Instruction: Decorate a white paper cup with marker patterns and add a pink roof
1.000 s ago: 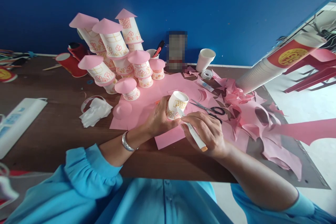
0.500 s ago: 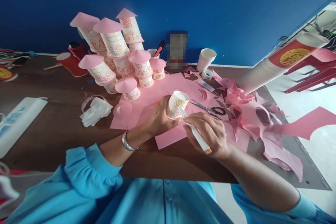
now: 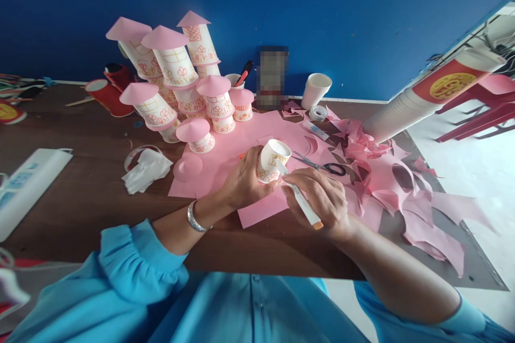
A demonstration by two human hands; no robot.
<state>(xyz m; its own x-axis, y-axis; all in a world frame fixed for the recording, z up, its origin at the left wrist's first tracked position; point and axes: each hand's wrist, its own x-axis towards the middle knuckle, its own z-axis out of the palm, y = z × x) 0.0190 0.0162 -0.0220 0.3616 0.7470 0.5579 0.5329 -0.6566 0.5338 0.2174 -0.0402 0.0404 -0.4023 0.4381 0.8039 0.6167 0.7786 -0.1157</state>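
The small white cup [image 3: 274, 158] is above the front part of the pink sheet [image 3: 261, 128], slightly tilted. On its side there is a yellow drawing like a window, and lower down some flowers in reddish and yellow lines. The left hand [image 3: 250, 176] grips this cup, with its fingers around the left side and the thumb below. The right hand [image 3: 322, 198] is closed around a white marker [image 3: 301, 198], which it holds like a pen. The tip of the marker is at the drawn side of the cup; I cannot tell if it touches. The orange end points toward the person.

Just behind the right hand lie the scissors [image 3: 335, 169], with black handles. To the left, a loose pink cone [image 3: 188, 169] lies on the sheet, and beside the sheet there is a crumpled white tissue [image 3: 147, 170]. Farther back stand decorated cup towers [image 3: 181, 69] with pink cone roofs. On the right of the desk [image 3: 100, 214], many pink paper scraps [image 3: 420, 201] are spread near a tall leaning stack of cups [image 3: 394, 116]. Behind the desk is a blue wall [image 3: 362, 21].
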